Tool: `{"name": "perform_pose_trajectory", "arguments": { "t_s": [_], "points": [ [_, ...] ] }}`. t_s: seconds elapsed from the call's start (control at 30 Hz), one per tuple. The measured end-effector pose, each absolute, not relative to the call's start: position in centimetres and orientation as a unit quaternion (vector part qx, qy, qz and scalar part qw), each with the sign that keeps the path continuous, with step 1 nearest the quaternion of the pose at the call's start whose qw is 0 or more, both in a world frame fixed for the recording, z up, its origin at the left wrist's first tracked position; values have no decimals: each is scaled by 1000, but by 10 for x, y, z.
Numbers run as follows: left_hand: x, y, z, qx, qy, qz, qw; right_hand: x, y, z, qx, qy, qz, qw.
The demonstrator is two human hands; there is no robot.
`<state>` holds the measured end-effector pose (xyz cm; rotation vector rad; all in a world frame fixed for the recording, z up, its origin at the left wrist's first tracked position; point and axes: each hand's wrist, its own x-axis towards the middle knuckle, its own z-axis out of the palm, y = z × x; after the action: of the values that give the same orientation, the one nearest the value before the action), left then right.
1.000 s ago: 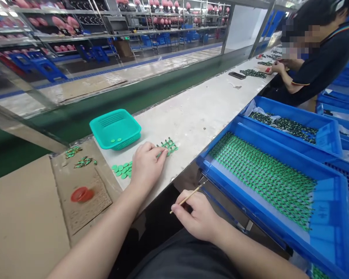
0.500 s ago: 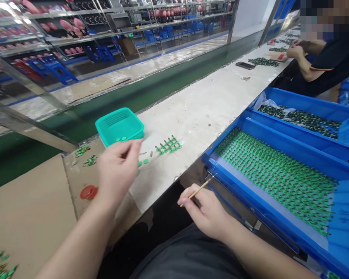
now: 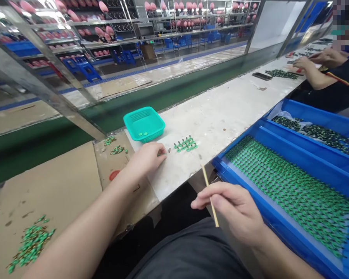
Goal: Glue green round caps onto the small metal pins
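My left hand (image 3: 149, 157) is low over the worktable, its fingers curled down and closed at the table surface. Whatever lies between its fingertips is hidden, and the green discs seen there before are covered. Between thumb and fingers, my right hand (image 3: 232, 205) holds a thin wooden brush (image 3: 206, 180), its blurred dark tip pointing up and away over the table's front edge. To the right of my left hand stands a small group of green discs with dark upright pieces (image 3: 186, 143). Behind it is a turquoise basket (image 3: 159, 130) with a few pale green discs inside.
A blue tray (image 3: 221, 164) on the right holds rows of green pieces; another blue bin (image 3: 296, 104) lies behind it. Small green-gold parts (image 3: 31, 244) are heaped on cardboard (image 3: 72, 178) at left, near a red dish (image 3: 114, 175). A co-worker (image 3: 317, 73) sits at far right.
My left hand has come down to the tabletop, over the green discs. My right hand has turned the brush from slanting right to nearly upright. The view has shifted left.
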<state>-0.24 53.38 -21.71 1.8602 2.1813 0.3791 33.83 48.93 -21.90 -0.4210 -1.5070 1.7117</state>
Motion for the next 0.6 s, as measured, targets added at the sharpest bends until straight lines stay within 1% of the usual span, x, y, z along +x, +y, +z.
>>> {"name": "perform_pose_trajectory", "arguments": {
  "t_s": [0.07, 0.13, 0.23, 0.33, 0.4, 0.5, 0.6],
  "points": [
    [-1, 525, -208, 633, 747, 140, 151, 342, 488, -208, -156, -577, 688, 411],
    [1, 501, -199, 620, 748, 168, 166, 342, 488, -200, -170, -576, 671, 435],
    [5, 440, -191, 586, 759, 219, 180, 333, 490, -198, -196, -598, 621, 468],
    [10, 371, -201, 535, 783, 257, 188, 315, 490, -202, -192, -610, 614, 462],
    [12, 336, -216, 502, 802, 278, 166, 300, 489, -208, -184, -606, 638, 437],
    [13, 309, -240, 473, 820, 305, 105, 275, 486, -215, -178, -621, 662, 380],
    [11, 300, -255, 469, 818, 327, 59, 248, 487, -219, -155, -623, 665, 382]
  ]
}}
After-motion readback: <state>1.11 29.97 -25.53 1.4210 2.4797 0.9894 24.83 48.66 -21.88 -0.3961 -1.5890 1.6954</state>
